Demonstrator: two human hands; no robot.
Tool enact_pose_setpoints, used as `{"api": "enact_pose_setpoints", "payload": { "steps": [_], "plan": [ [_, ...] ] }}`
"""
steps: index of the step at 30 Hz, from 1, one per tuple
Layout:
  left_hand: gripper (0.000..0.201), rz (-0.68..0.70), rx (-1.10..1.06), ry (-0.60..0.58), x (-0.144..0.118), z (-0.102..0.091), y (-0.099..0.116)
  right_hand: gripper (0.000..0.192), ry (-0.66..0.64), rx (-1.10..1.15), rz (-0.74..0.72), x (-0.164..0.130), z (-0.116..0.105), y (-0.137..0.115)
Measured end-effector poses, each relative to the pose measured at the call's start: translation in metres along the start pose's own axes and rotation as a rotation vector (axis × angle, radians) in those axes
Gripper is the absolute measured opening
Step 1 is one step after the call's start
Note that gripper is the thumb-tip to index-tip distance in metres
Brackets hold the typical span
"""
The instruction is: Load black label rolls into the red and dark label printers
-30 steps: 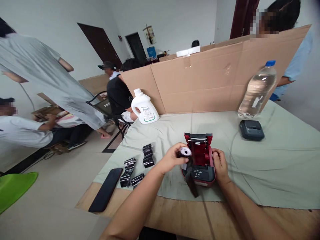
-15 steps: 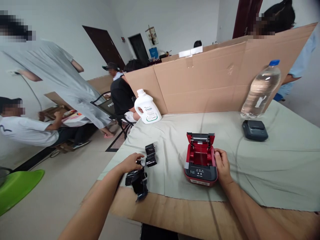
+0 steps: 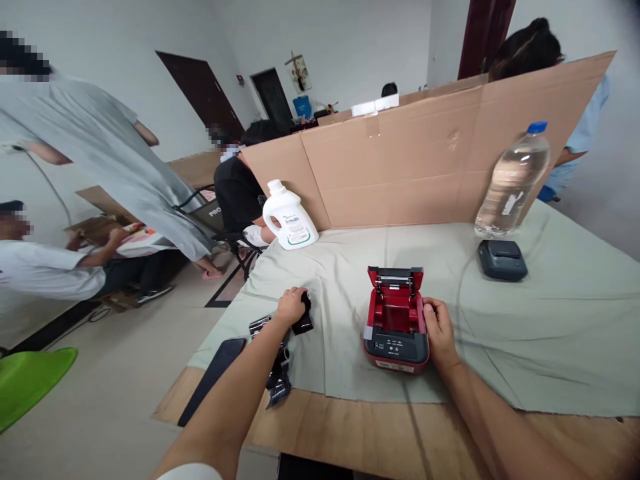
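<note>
White walls (image 3: 350,47) w/ dk brn door (image 3: 200,90) at L; pale floor (image 3: 150,373), blk chair (image 3: 204,215) nr cardbd panel (image 3: 400,167).

Black roll (image 3: 303,323), left of centre: partly covered by left hand (image 3: 291,307); grip unclear.
Dark flat slab (image 3: 213,373), lower left: partly behind left forearm (image 3: 243,393).
Red printer (image 3: 397,345), right of centre: panel lettering too small to read.
White jug (image 3: 296,227), left of centre: smaller label print illegible.
Green object (image 3: 35,383), lower left: cut off by frame edge.
Standing person (image 3: 110,140), upper left: head blurred.
</note>
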State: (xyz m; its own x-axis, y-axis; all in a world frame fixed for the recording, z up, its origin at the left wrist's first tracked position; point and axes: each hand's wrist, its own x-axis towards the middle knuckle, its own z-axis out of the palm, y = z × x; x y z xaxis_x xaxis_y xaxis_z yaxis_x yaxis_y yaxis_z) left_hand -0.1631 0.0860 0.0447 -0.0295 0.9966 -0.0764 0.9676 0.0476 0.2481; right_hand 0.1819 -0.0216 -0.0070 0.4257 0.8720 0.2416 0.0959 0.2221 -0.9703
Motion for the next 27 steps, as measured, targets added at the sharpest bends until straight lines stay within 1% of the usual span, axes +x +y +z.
{"api": "enact_pose_setpoints", "payload": {
  "steps": [2,3,4,5,7,8,9,10,11,12,13,16,17,18,19,22,24,27],
  "plan": [
    [0.046,0.042,-0.057,-0.037,-0.008,-0.009,0.011,0.036,-0.001,0.005,0.005,0.000,0.000,0.000],
    [0.044,0.080,-0.132,-0.101,-0.015,-0.017,0.017,0.036,0.000,0.005,0.001,0.000,0.001,0.000],
    [0.043,0.135,-0.248,-0.208,-0.024,-0.027,0.023,0.036,0.002,0.001,-0.004,0.000,0.001,0.000],
    [0.043,0.204,-0.397,-0.354,-0.034,-0.038,0.030,0.036,0.004,-0.004,-0.009,0.000,0.001,0.000],
    [0.049,0.370,-0.738,-0.754,-0.059,-0.061,0.048,0.035,0.006,-0.012,-0.013,0.000,0.001,0.001],
    [0.054,0.431,-0.842,-0.940,-0.072,-0.072,0.058,0.035,0.007,-0.014,-0.011,0.000,0.001,0.001],
    [0.056,0.473,-0.886,-1.104,-0.084,-0.080,0.070,0.035,0.008,-0.013,-0.007,0.000,0.002,0.001],
    [0.055,0.506,-0.895,-1.208,-0.094,-0.085,0.083,0.035,0.008,-0.011,-0.003,0.001,0.002,0.001],
    [0.052,0.549,-0.889,-1.238,-0.101,-0.087,0.096,0.035,0.008,-0.008,0.002,0.001,0.002,0.001],
    [0.047,0.604,-0.878,-1.192,-0.105,-0.086,0.110,0.035,0.008,-0.005,0.006,0.001,0.002,0.000],
    [0.042,0.655,-0.868,-1.076,-0.106,-0.081,0.124,0.035,0.010,-0.005,0.007,0.001,0.002,0.000],
    [0.032,0.740,-0.771,-0.613,-0.097,-0.056,0.159,0.036,0.005,-0.005,-0.002,0.000,0.001,-0.001],
    [0.032,0.750,-0.700,-0.499,-0.093,-0.045,0.167,0.036,0.000,-0.004,-0.006,0.000,0.000,-0.001],
    [0.032,0.760,-0.611,-0.415,-0.088,-0.035,0.174,0.035,-0.005,-0.003,-0.009,0.000,0.000,-0.001],
    [0.032,0.771,-0.511,-0.355,-0.083,-0.025,0.180,0.035,-0.008,-0.002,-0.011,0.000,0.000,-0.001],
    [0.030,0.794,-0.249,-0.242,-0.074,-0.004,0.189,0.035,0.001,-0.008,-0.017,0.000,0.000,0.002],
    [0.030,0.791,-0.165,-0.191,-0.071,0.004,0.192,0.035,0.004,-0.012,-0.021,0.001,0.000,0.003],
    [0.031,0.775,-0.142,-0.171,-0.067,0.007,0.193,0.034,-0.008,-0.016,-0.024,0.001,0.000,0.002]
  ]
}}
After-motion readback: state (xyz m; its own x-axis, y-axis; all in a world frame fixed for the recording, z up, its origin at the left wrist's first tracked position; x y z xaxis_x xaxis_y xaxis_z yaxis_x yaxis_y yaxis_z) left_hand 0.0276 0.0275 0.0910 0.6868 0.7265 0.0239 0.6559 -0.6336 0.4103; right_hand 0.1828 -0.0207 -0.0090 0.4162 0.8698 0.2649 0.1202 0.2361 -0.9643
